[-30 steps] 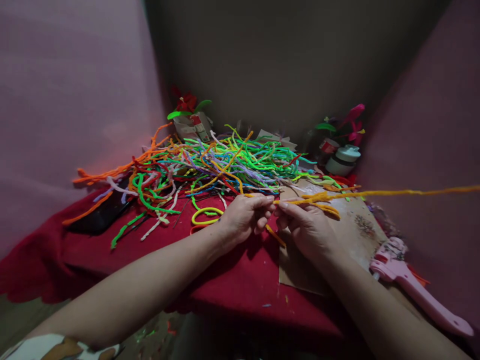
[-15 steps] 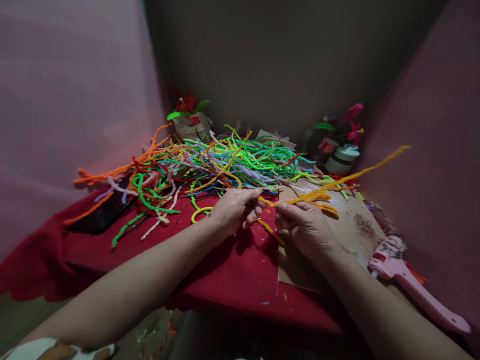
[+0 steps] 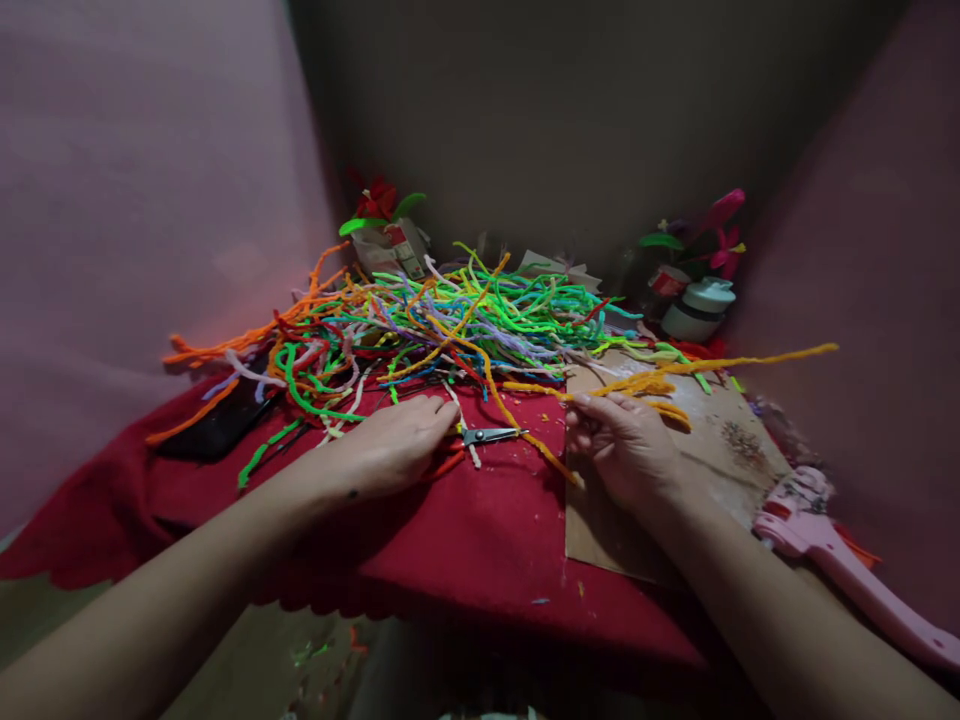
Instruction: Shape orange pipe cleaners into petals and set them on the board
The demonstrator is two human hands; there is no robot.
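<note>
My right hand (image 3: pixel 626 450) is pinched on yellow-orange pipe cleaners (image 3: pixel 637 383) above the cardboard. One end sticks out left past the fingertips, and a long one stretches far to the right. My left hand (image 3: pixel 397 440) is closed over the handles of a pair of scissors (image 3: pixel 491 435), low over the red cloth. Their metal blades point right, with the handles mostly covered by the fingers. Another orange pipe cleaner runs from the pile down past the blade tips toward the cardboard's left edge.
Behind my hands lies a big tangled pile of coloured pipe cleaners (image 3: pixel 517 310). Cardboard (image 3: pixel 600 540) rests on the red tablecloth (image 3: pixel 465 550). A pink glue gun (image 3: pixel 825 550) is at right, a black phone-like object (image 3: pixel 202 435) at left. A pale jar (image 3: pixel 699 310) stands at the back.
My left hand has let go of the yellow-orange pipe cleaner, moved left and down, and taken hold of the scissors. My right hand keeps its pinch; the long pipe cleaner's far end has dropped.
</note>
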